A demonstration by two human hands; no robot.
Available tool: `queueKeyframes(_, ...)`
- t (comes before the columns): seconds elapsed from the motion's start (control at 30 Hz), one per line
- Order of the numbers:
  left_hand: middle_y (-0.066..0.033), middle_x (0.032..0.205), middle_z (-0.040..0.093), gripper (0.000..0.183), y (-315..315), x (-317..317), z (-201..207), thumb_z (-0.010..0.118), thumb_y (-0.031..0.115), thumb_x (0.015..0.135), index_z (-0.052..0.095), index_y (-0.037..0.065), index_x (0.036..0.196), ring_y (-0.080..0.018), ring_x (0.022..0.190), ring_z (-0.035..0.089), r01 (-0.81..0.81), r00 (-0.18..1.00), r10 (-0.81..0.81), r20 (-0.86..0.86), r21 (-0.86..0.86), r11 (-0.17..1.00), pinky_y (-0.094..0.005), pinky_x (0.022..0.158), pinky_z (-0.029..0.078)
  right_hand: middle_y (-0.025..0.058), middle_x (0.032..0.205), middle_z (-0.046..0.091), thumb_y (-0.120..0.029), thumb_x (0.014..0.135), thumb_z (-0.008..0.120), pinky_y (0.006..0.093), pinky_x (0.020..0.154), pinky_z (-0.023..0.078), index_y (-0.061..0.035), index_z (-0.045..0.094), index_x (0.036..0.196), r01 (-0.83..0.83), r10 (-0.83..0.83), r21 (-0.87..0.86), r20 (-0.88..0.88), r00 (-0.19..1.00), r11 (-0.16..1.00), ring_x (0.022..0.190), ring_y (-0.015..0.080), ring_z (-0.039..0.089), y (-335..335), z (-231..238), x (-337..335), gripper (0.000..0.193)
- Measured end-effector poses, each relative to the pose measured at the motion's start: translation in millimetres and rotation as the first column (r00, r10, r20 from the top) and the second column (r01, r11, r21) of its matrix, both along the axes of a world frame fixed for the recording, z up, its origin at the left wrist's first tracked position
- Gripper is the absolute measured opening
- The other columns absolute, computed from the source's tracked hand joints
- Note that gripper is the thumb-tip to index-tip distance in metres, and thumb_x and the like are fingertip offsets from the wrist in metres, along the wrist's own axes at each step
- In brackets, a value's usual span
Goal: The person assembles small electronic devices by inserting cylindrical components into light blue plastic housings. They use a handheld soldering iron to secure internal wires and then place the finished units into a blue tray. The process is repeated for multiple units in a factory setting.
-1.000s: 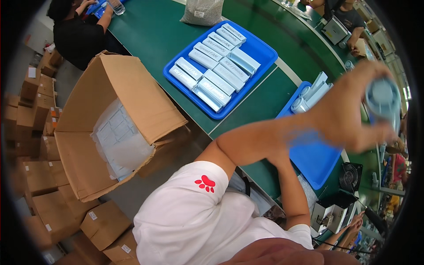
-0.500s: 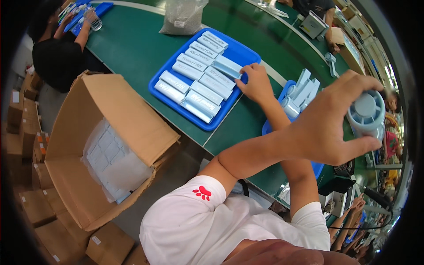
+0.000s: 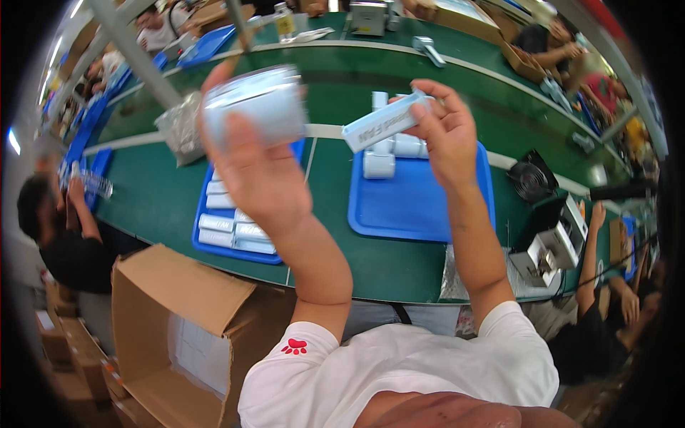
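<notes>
My left hand (image 3: 264, 178) is raised over the left part of the bench, fingers wrapped round a light-blue cylindrical fan head (image 3: 257, 103) smeared by motion. To its right, my right hand (image 3: 446, 132) pinches one end of a light-blue handle shell (image 3: 382, 128) with grey lettering, which points left. Beneath the left forearm, more such shells (image 3: 235, 228) lie in rows in a blue tray (image 3: 195, 227), partly hidden by that arm. A second blue tray (image 3: 407, 210) sits below my right hand, with several light-blue fan bodies (image 3: 379, 165) at its far side.
An open cardboard box (image 3: 182, 278) stands at the bench's near left. A clear bag of grey material (image 3: 182, 132) lies beyond the left tray. Rightward are a black round fan (image 3: 531, 175) and a white boxy device (image 3: 553, 239). Co-workers sit around the bench.
My arms have uncrossed. The left hand has swung from far right to the left with the fan head; the right hand has lifted a handle shell from the shell tray and moved right. The view has turned.
</notes>
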State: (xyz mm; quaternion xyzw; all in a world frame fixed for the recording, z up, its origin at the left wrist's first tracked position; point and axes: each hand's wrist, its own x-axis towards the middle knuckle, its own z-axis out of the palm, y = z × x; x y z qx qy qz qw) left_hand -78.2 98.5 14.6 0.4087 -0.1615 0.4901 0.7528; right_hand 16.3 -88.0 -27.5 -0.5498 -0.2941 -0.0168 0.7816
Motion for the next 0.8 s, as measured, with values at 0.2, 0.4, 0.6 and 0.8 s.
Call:
queueKeyframes(0.2, -0.0211, 0.123, 0.060, 0.066, -25, 13, 13, 0.058, 0.041, 0.101, 0.038, -0.002, 0.147, -0.0353, 0.111, 0.065, -0.126, 0.992, 0.126, -0.018, 0.004, 0.992, -0.0474, 0.094, 0.057, 0.0290, 0.115, 0.069, -0.008, 0.102, 0.058, 0.0328, 0.082, 0.063, 0.0043, 0.043, 0.142, 0.200, -0.216, 0.179, 0.078, 0.973, 0.963, 0.103, 0.0274, 0.072, -75, 26, -10, 0.045)
queueKeyframes(0.4, -0.0214, 0.129, 0.056, 0.066, -77, 28, 0, 0.062, 0.039, 0.100, 0.038, 0.001, 0.148, -0.0334, 0.114, 0.063, -0.070, 0.995, 0.079, -0.068, 0.117, 0.991, -0.0471, 0.095, 0.057, 0.0231, 0.118, 0.070, 0.004, 0.083, 0.075, 0.0372, 0.088, 0.061, 0.0018, 0.057, 0.129, 0.304, -0.366, 0.239, 0.290, 0.884, 0.922, 0.105, 0.0286, 0.072, -104, 23, -8, 0.050)
queueKeyframes(0.6, -0.0228, 0.129, 0.056, 0.065, -105, 47, -1, 0.060, 0.038, 0.100, 0.036, 0.001, 0.148, -0.0339, 0.114, 0.062, 0.030, 0.999, -0.029, -0.016, 0.085, 0.996, -0.0470, 0.095, 0.057, 0.0125, 0.123, 0.068, -0.001, 0.056, 0.085, 0.0413, 0.092, 0.057, -0.0179, 0.078, 0.100, 0.590, -0.492, 0.232, 0.806, 0.329, 0.774, 0.113, 0.0357, 0.065, -107, 24, -16, 0.047)
queueKeyframes(0.8, -0.0223, 0.133, 0.055, 0.066, -115, 48, 0, 0.054, 0.043, 0.102, 0.034, 0.002, 0.150, -0.0364, 0.115, 0.063, -0.025, 0.996, 0.037, -0.085, 0.139, 0.990, -0.0461, 0.095, 0.056, 0.0097, 0.124, 0.066, -0.016, 0.063, 0.089, 0.0390, 0.092, 0.057, -0.0247, 0.079, 0.095, 0.687, -0.497, 0.269, 0.854, 0.153, 0.675, 0.116, 0.0323, 0.058, -108, 30, -24, 0.035)
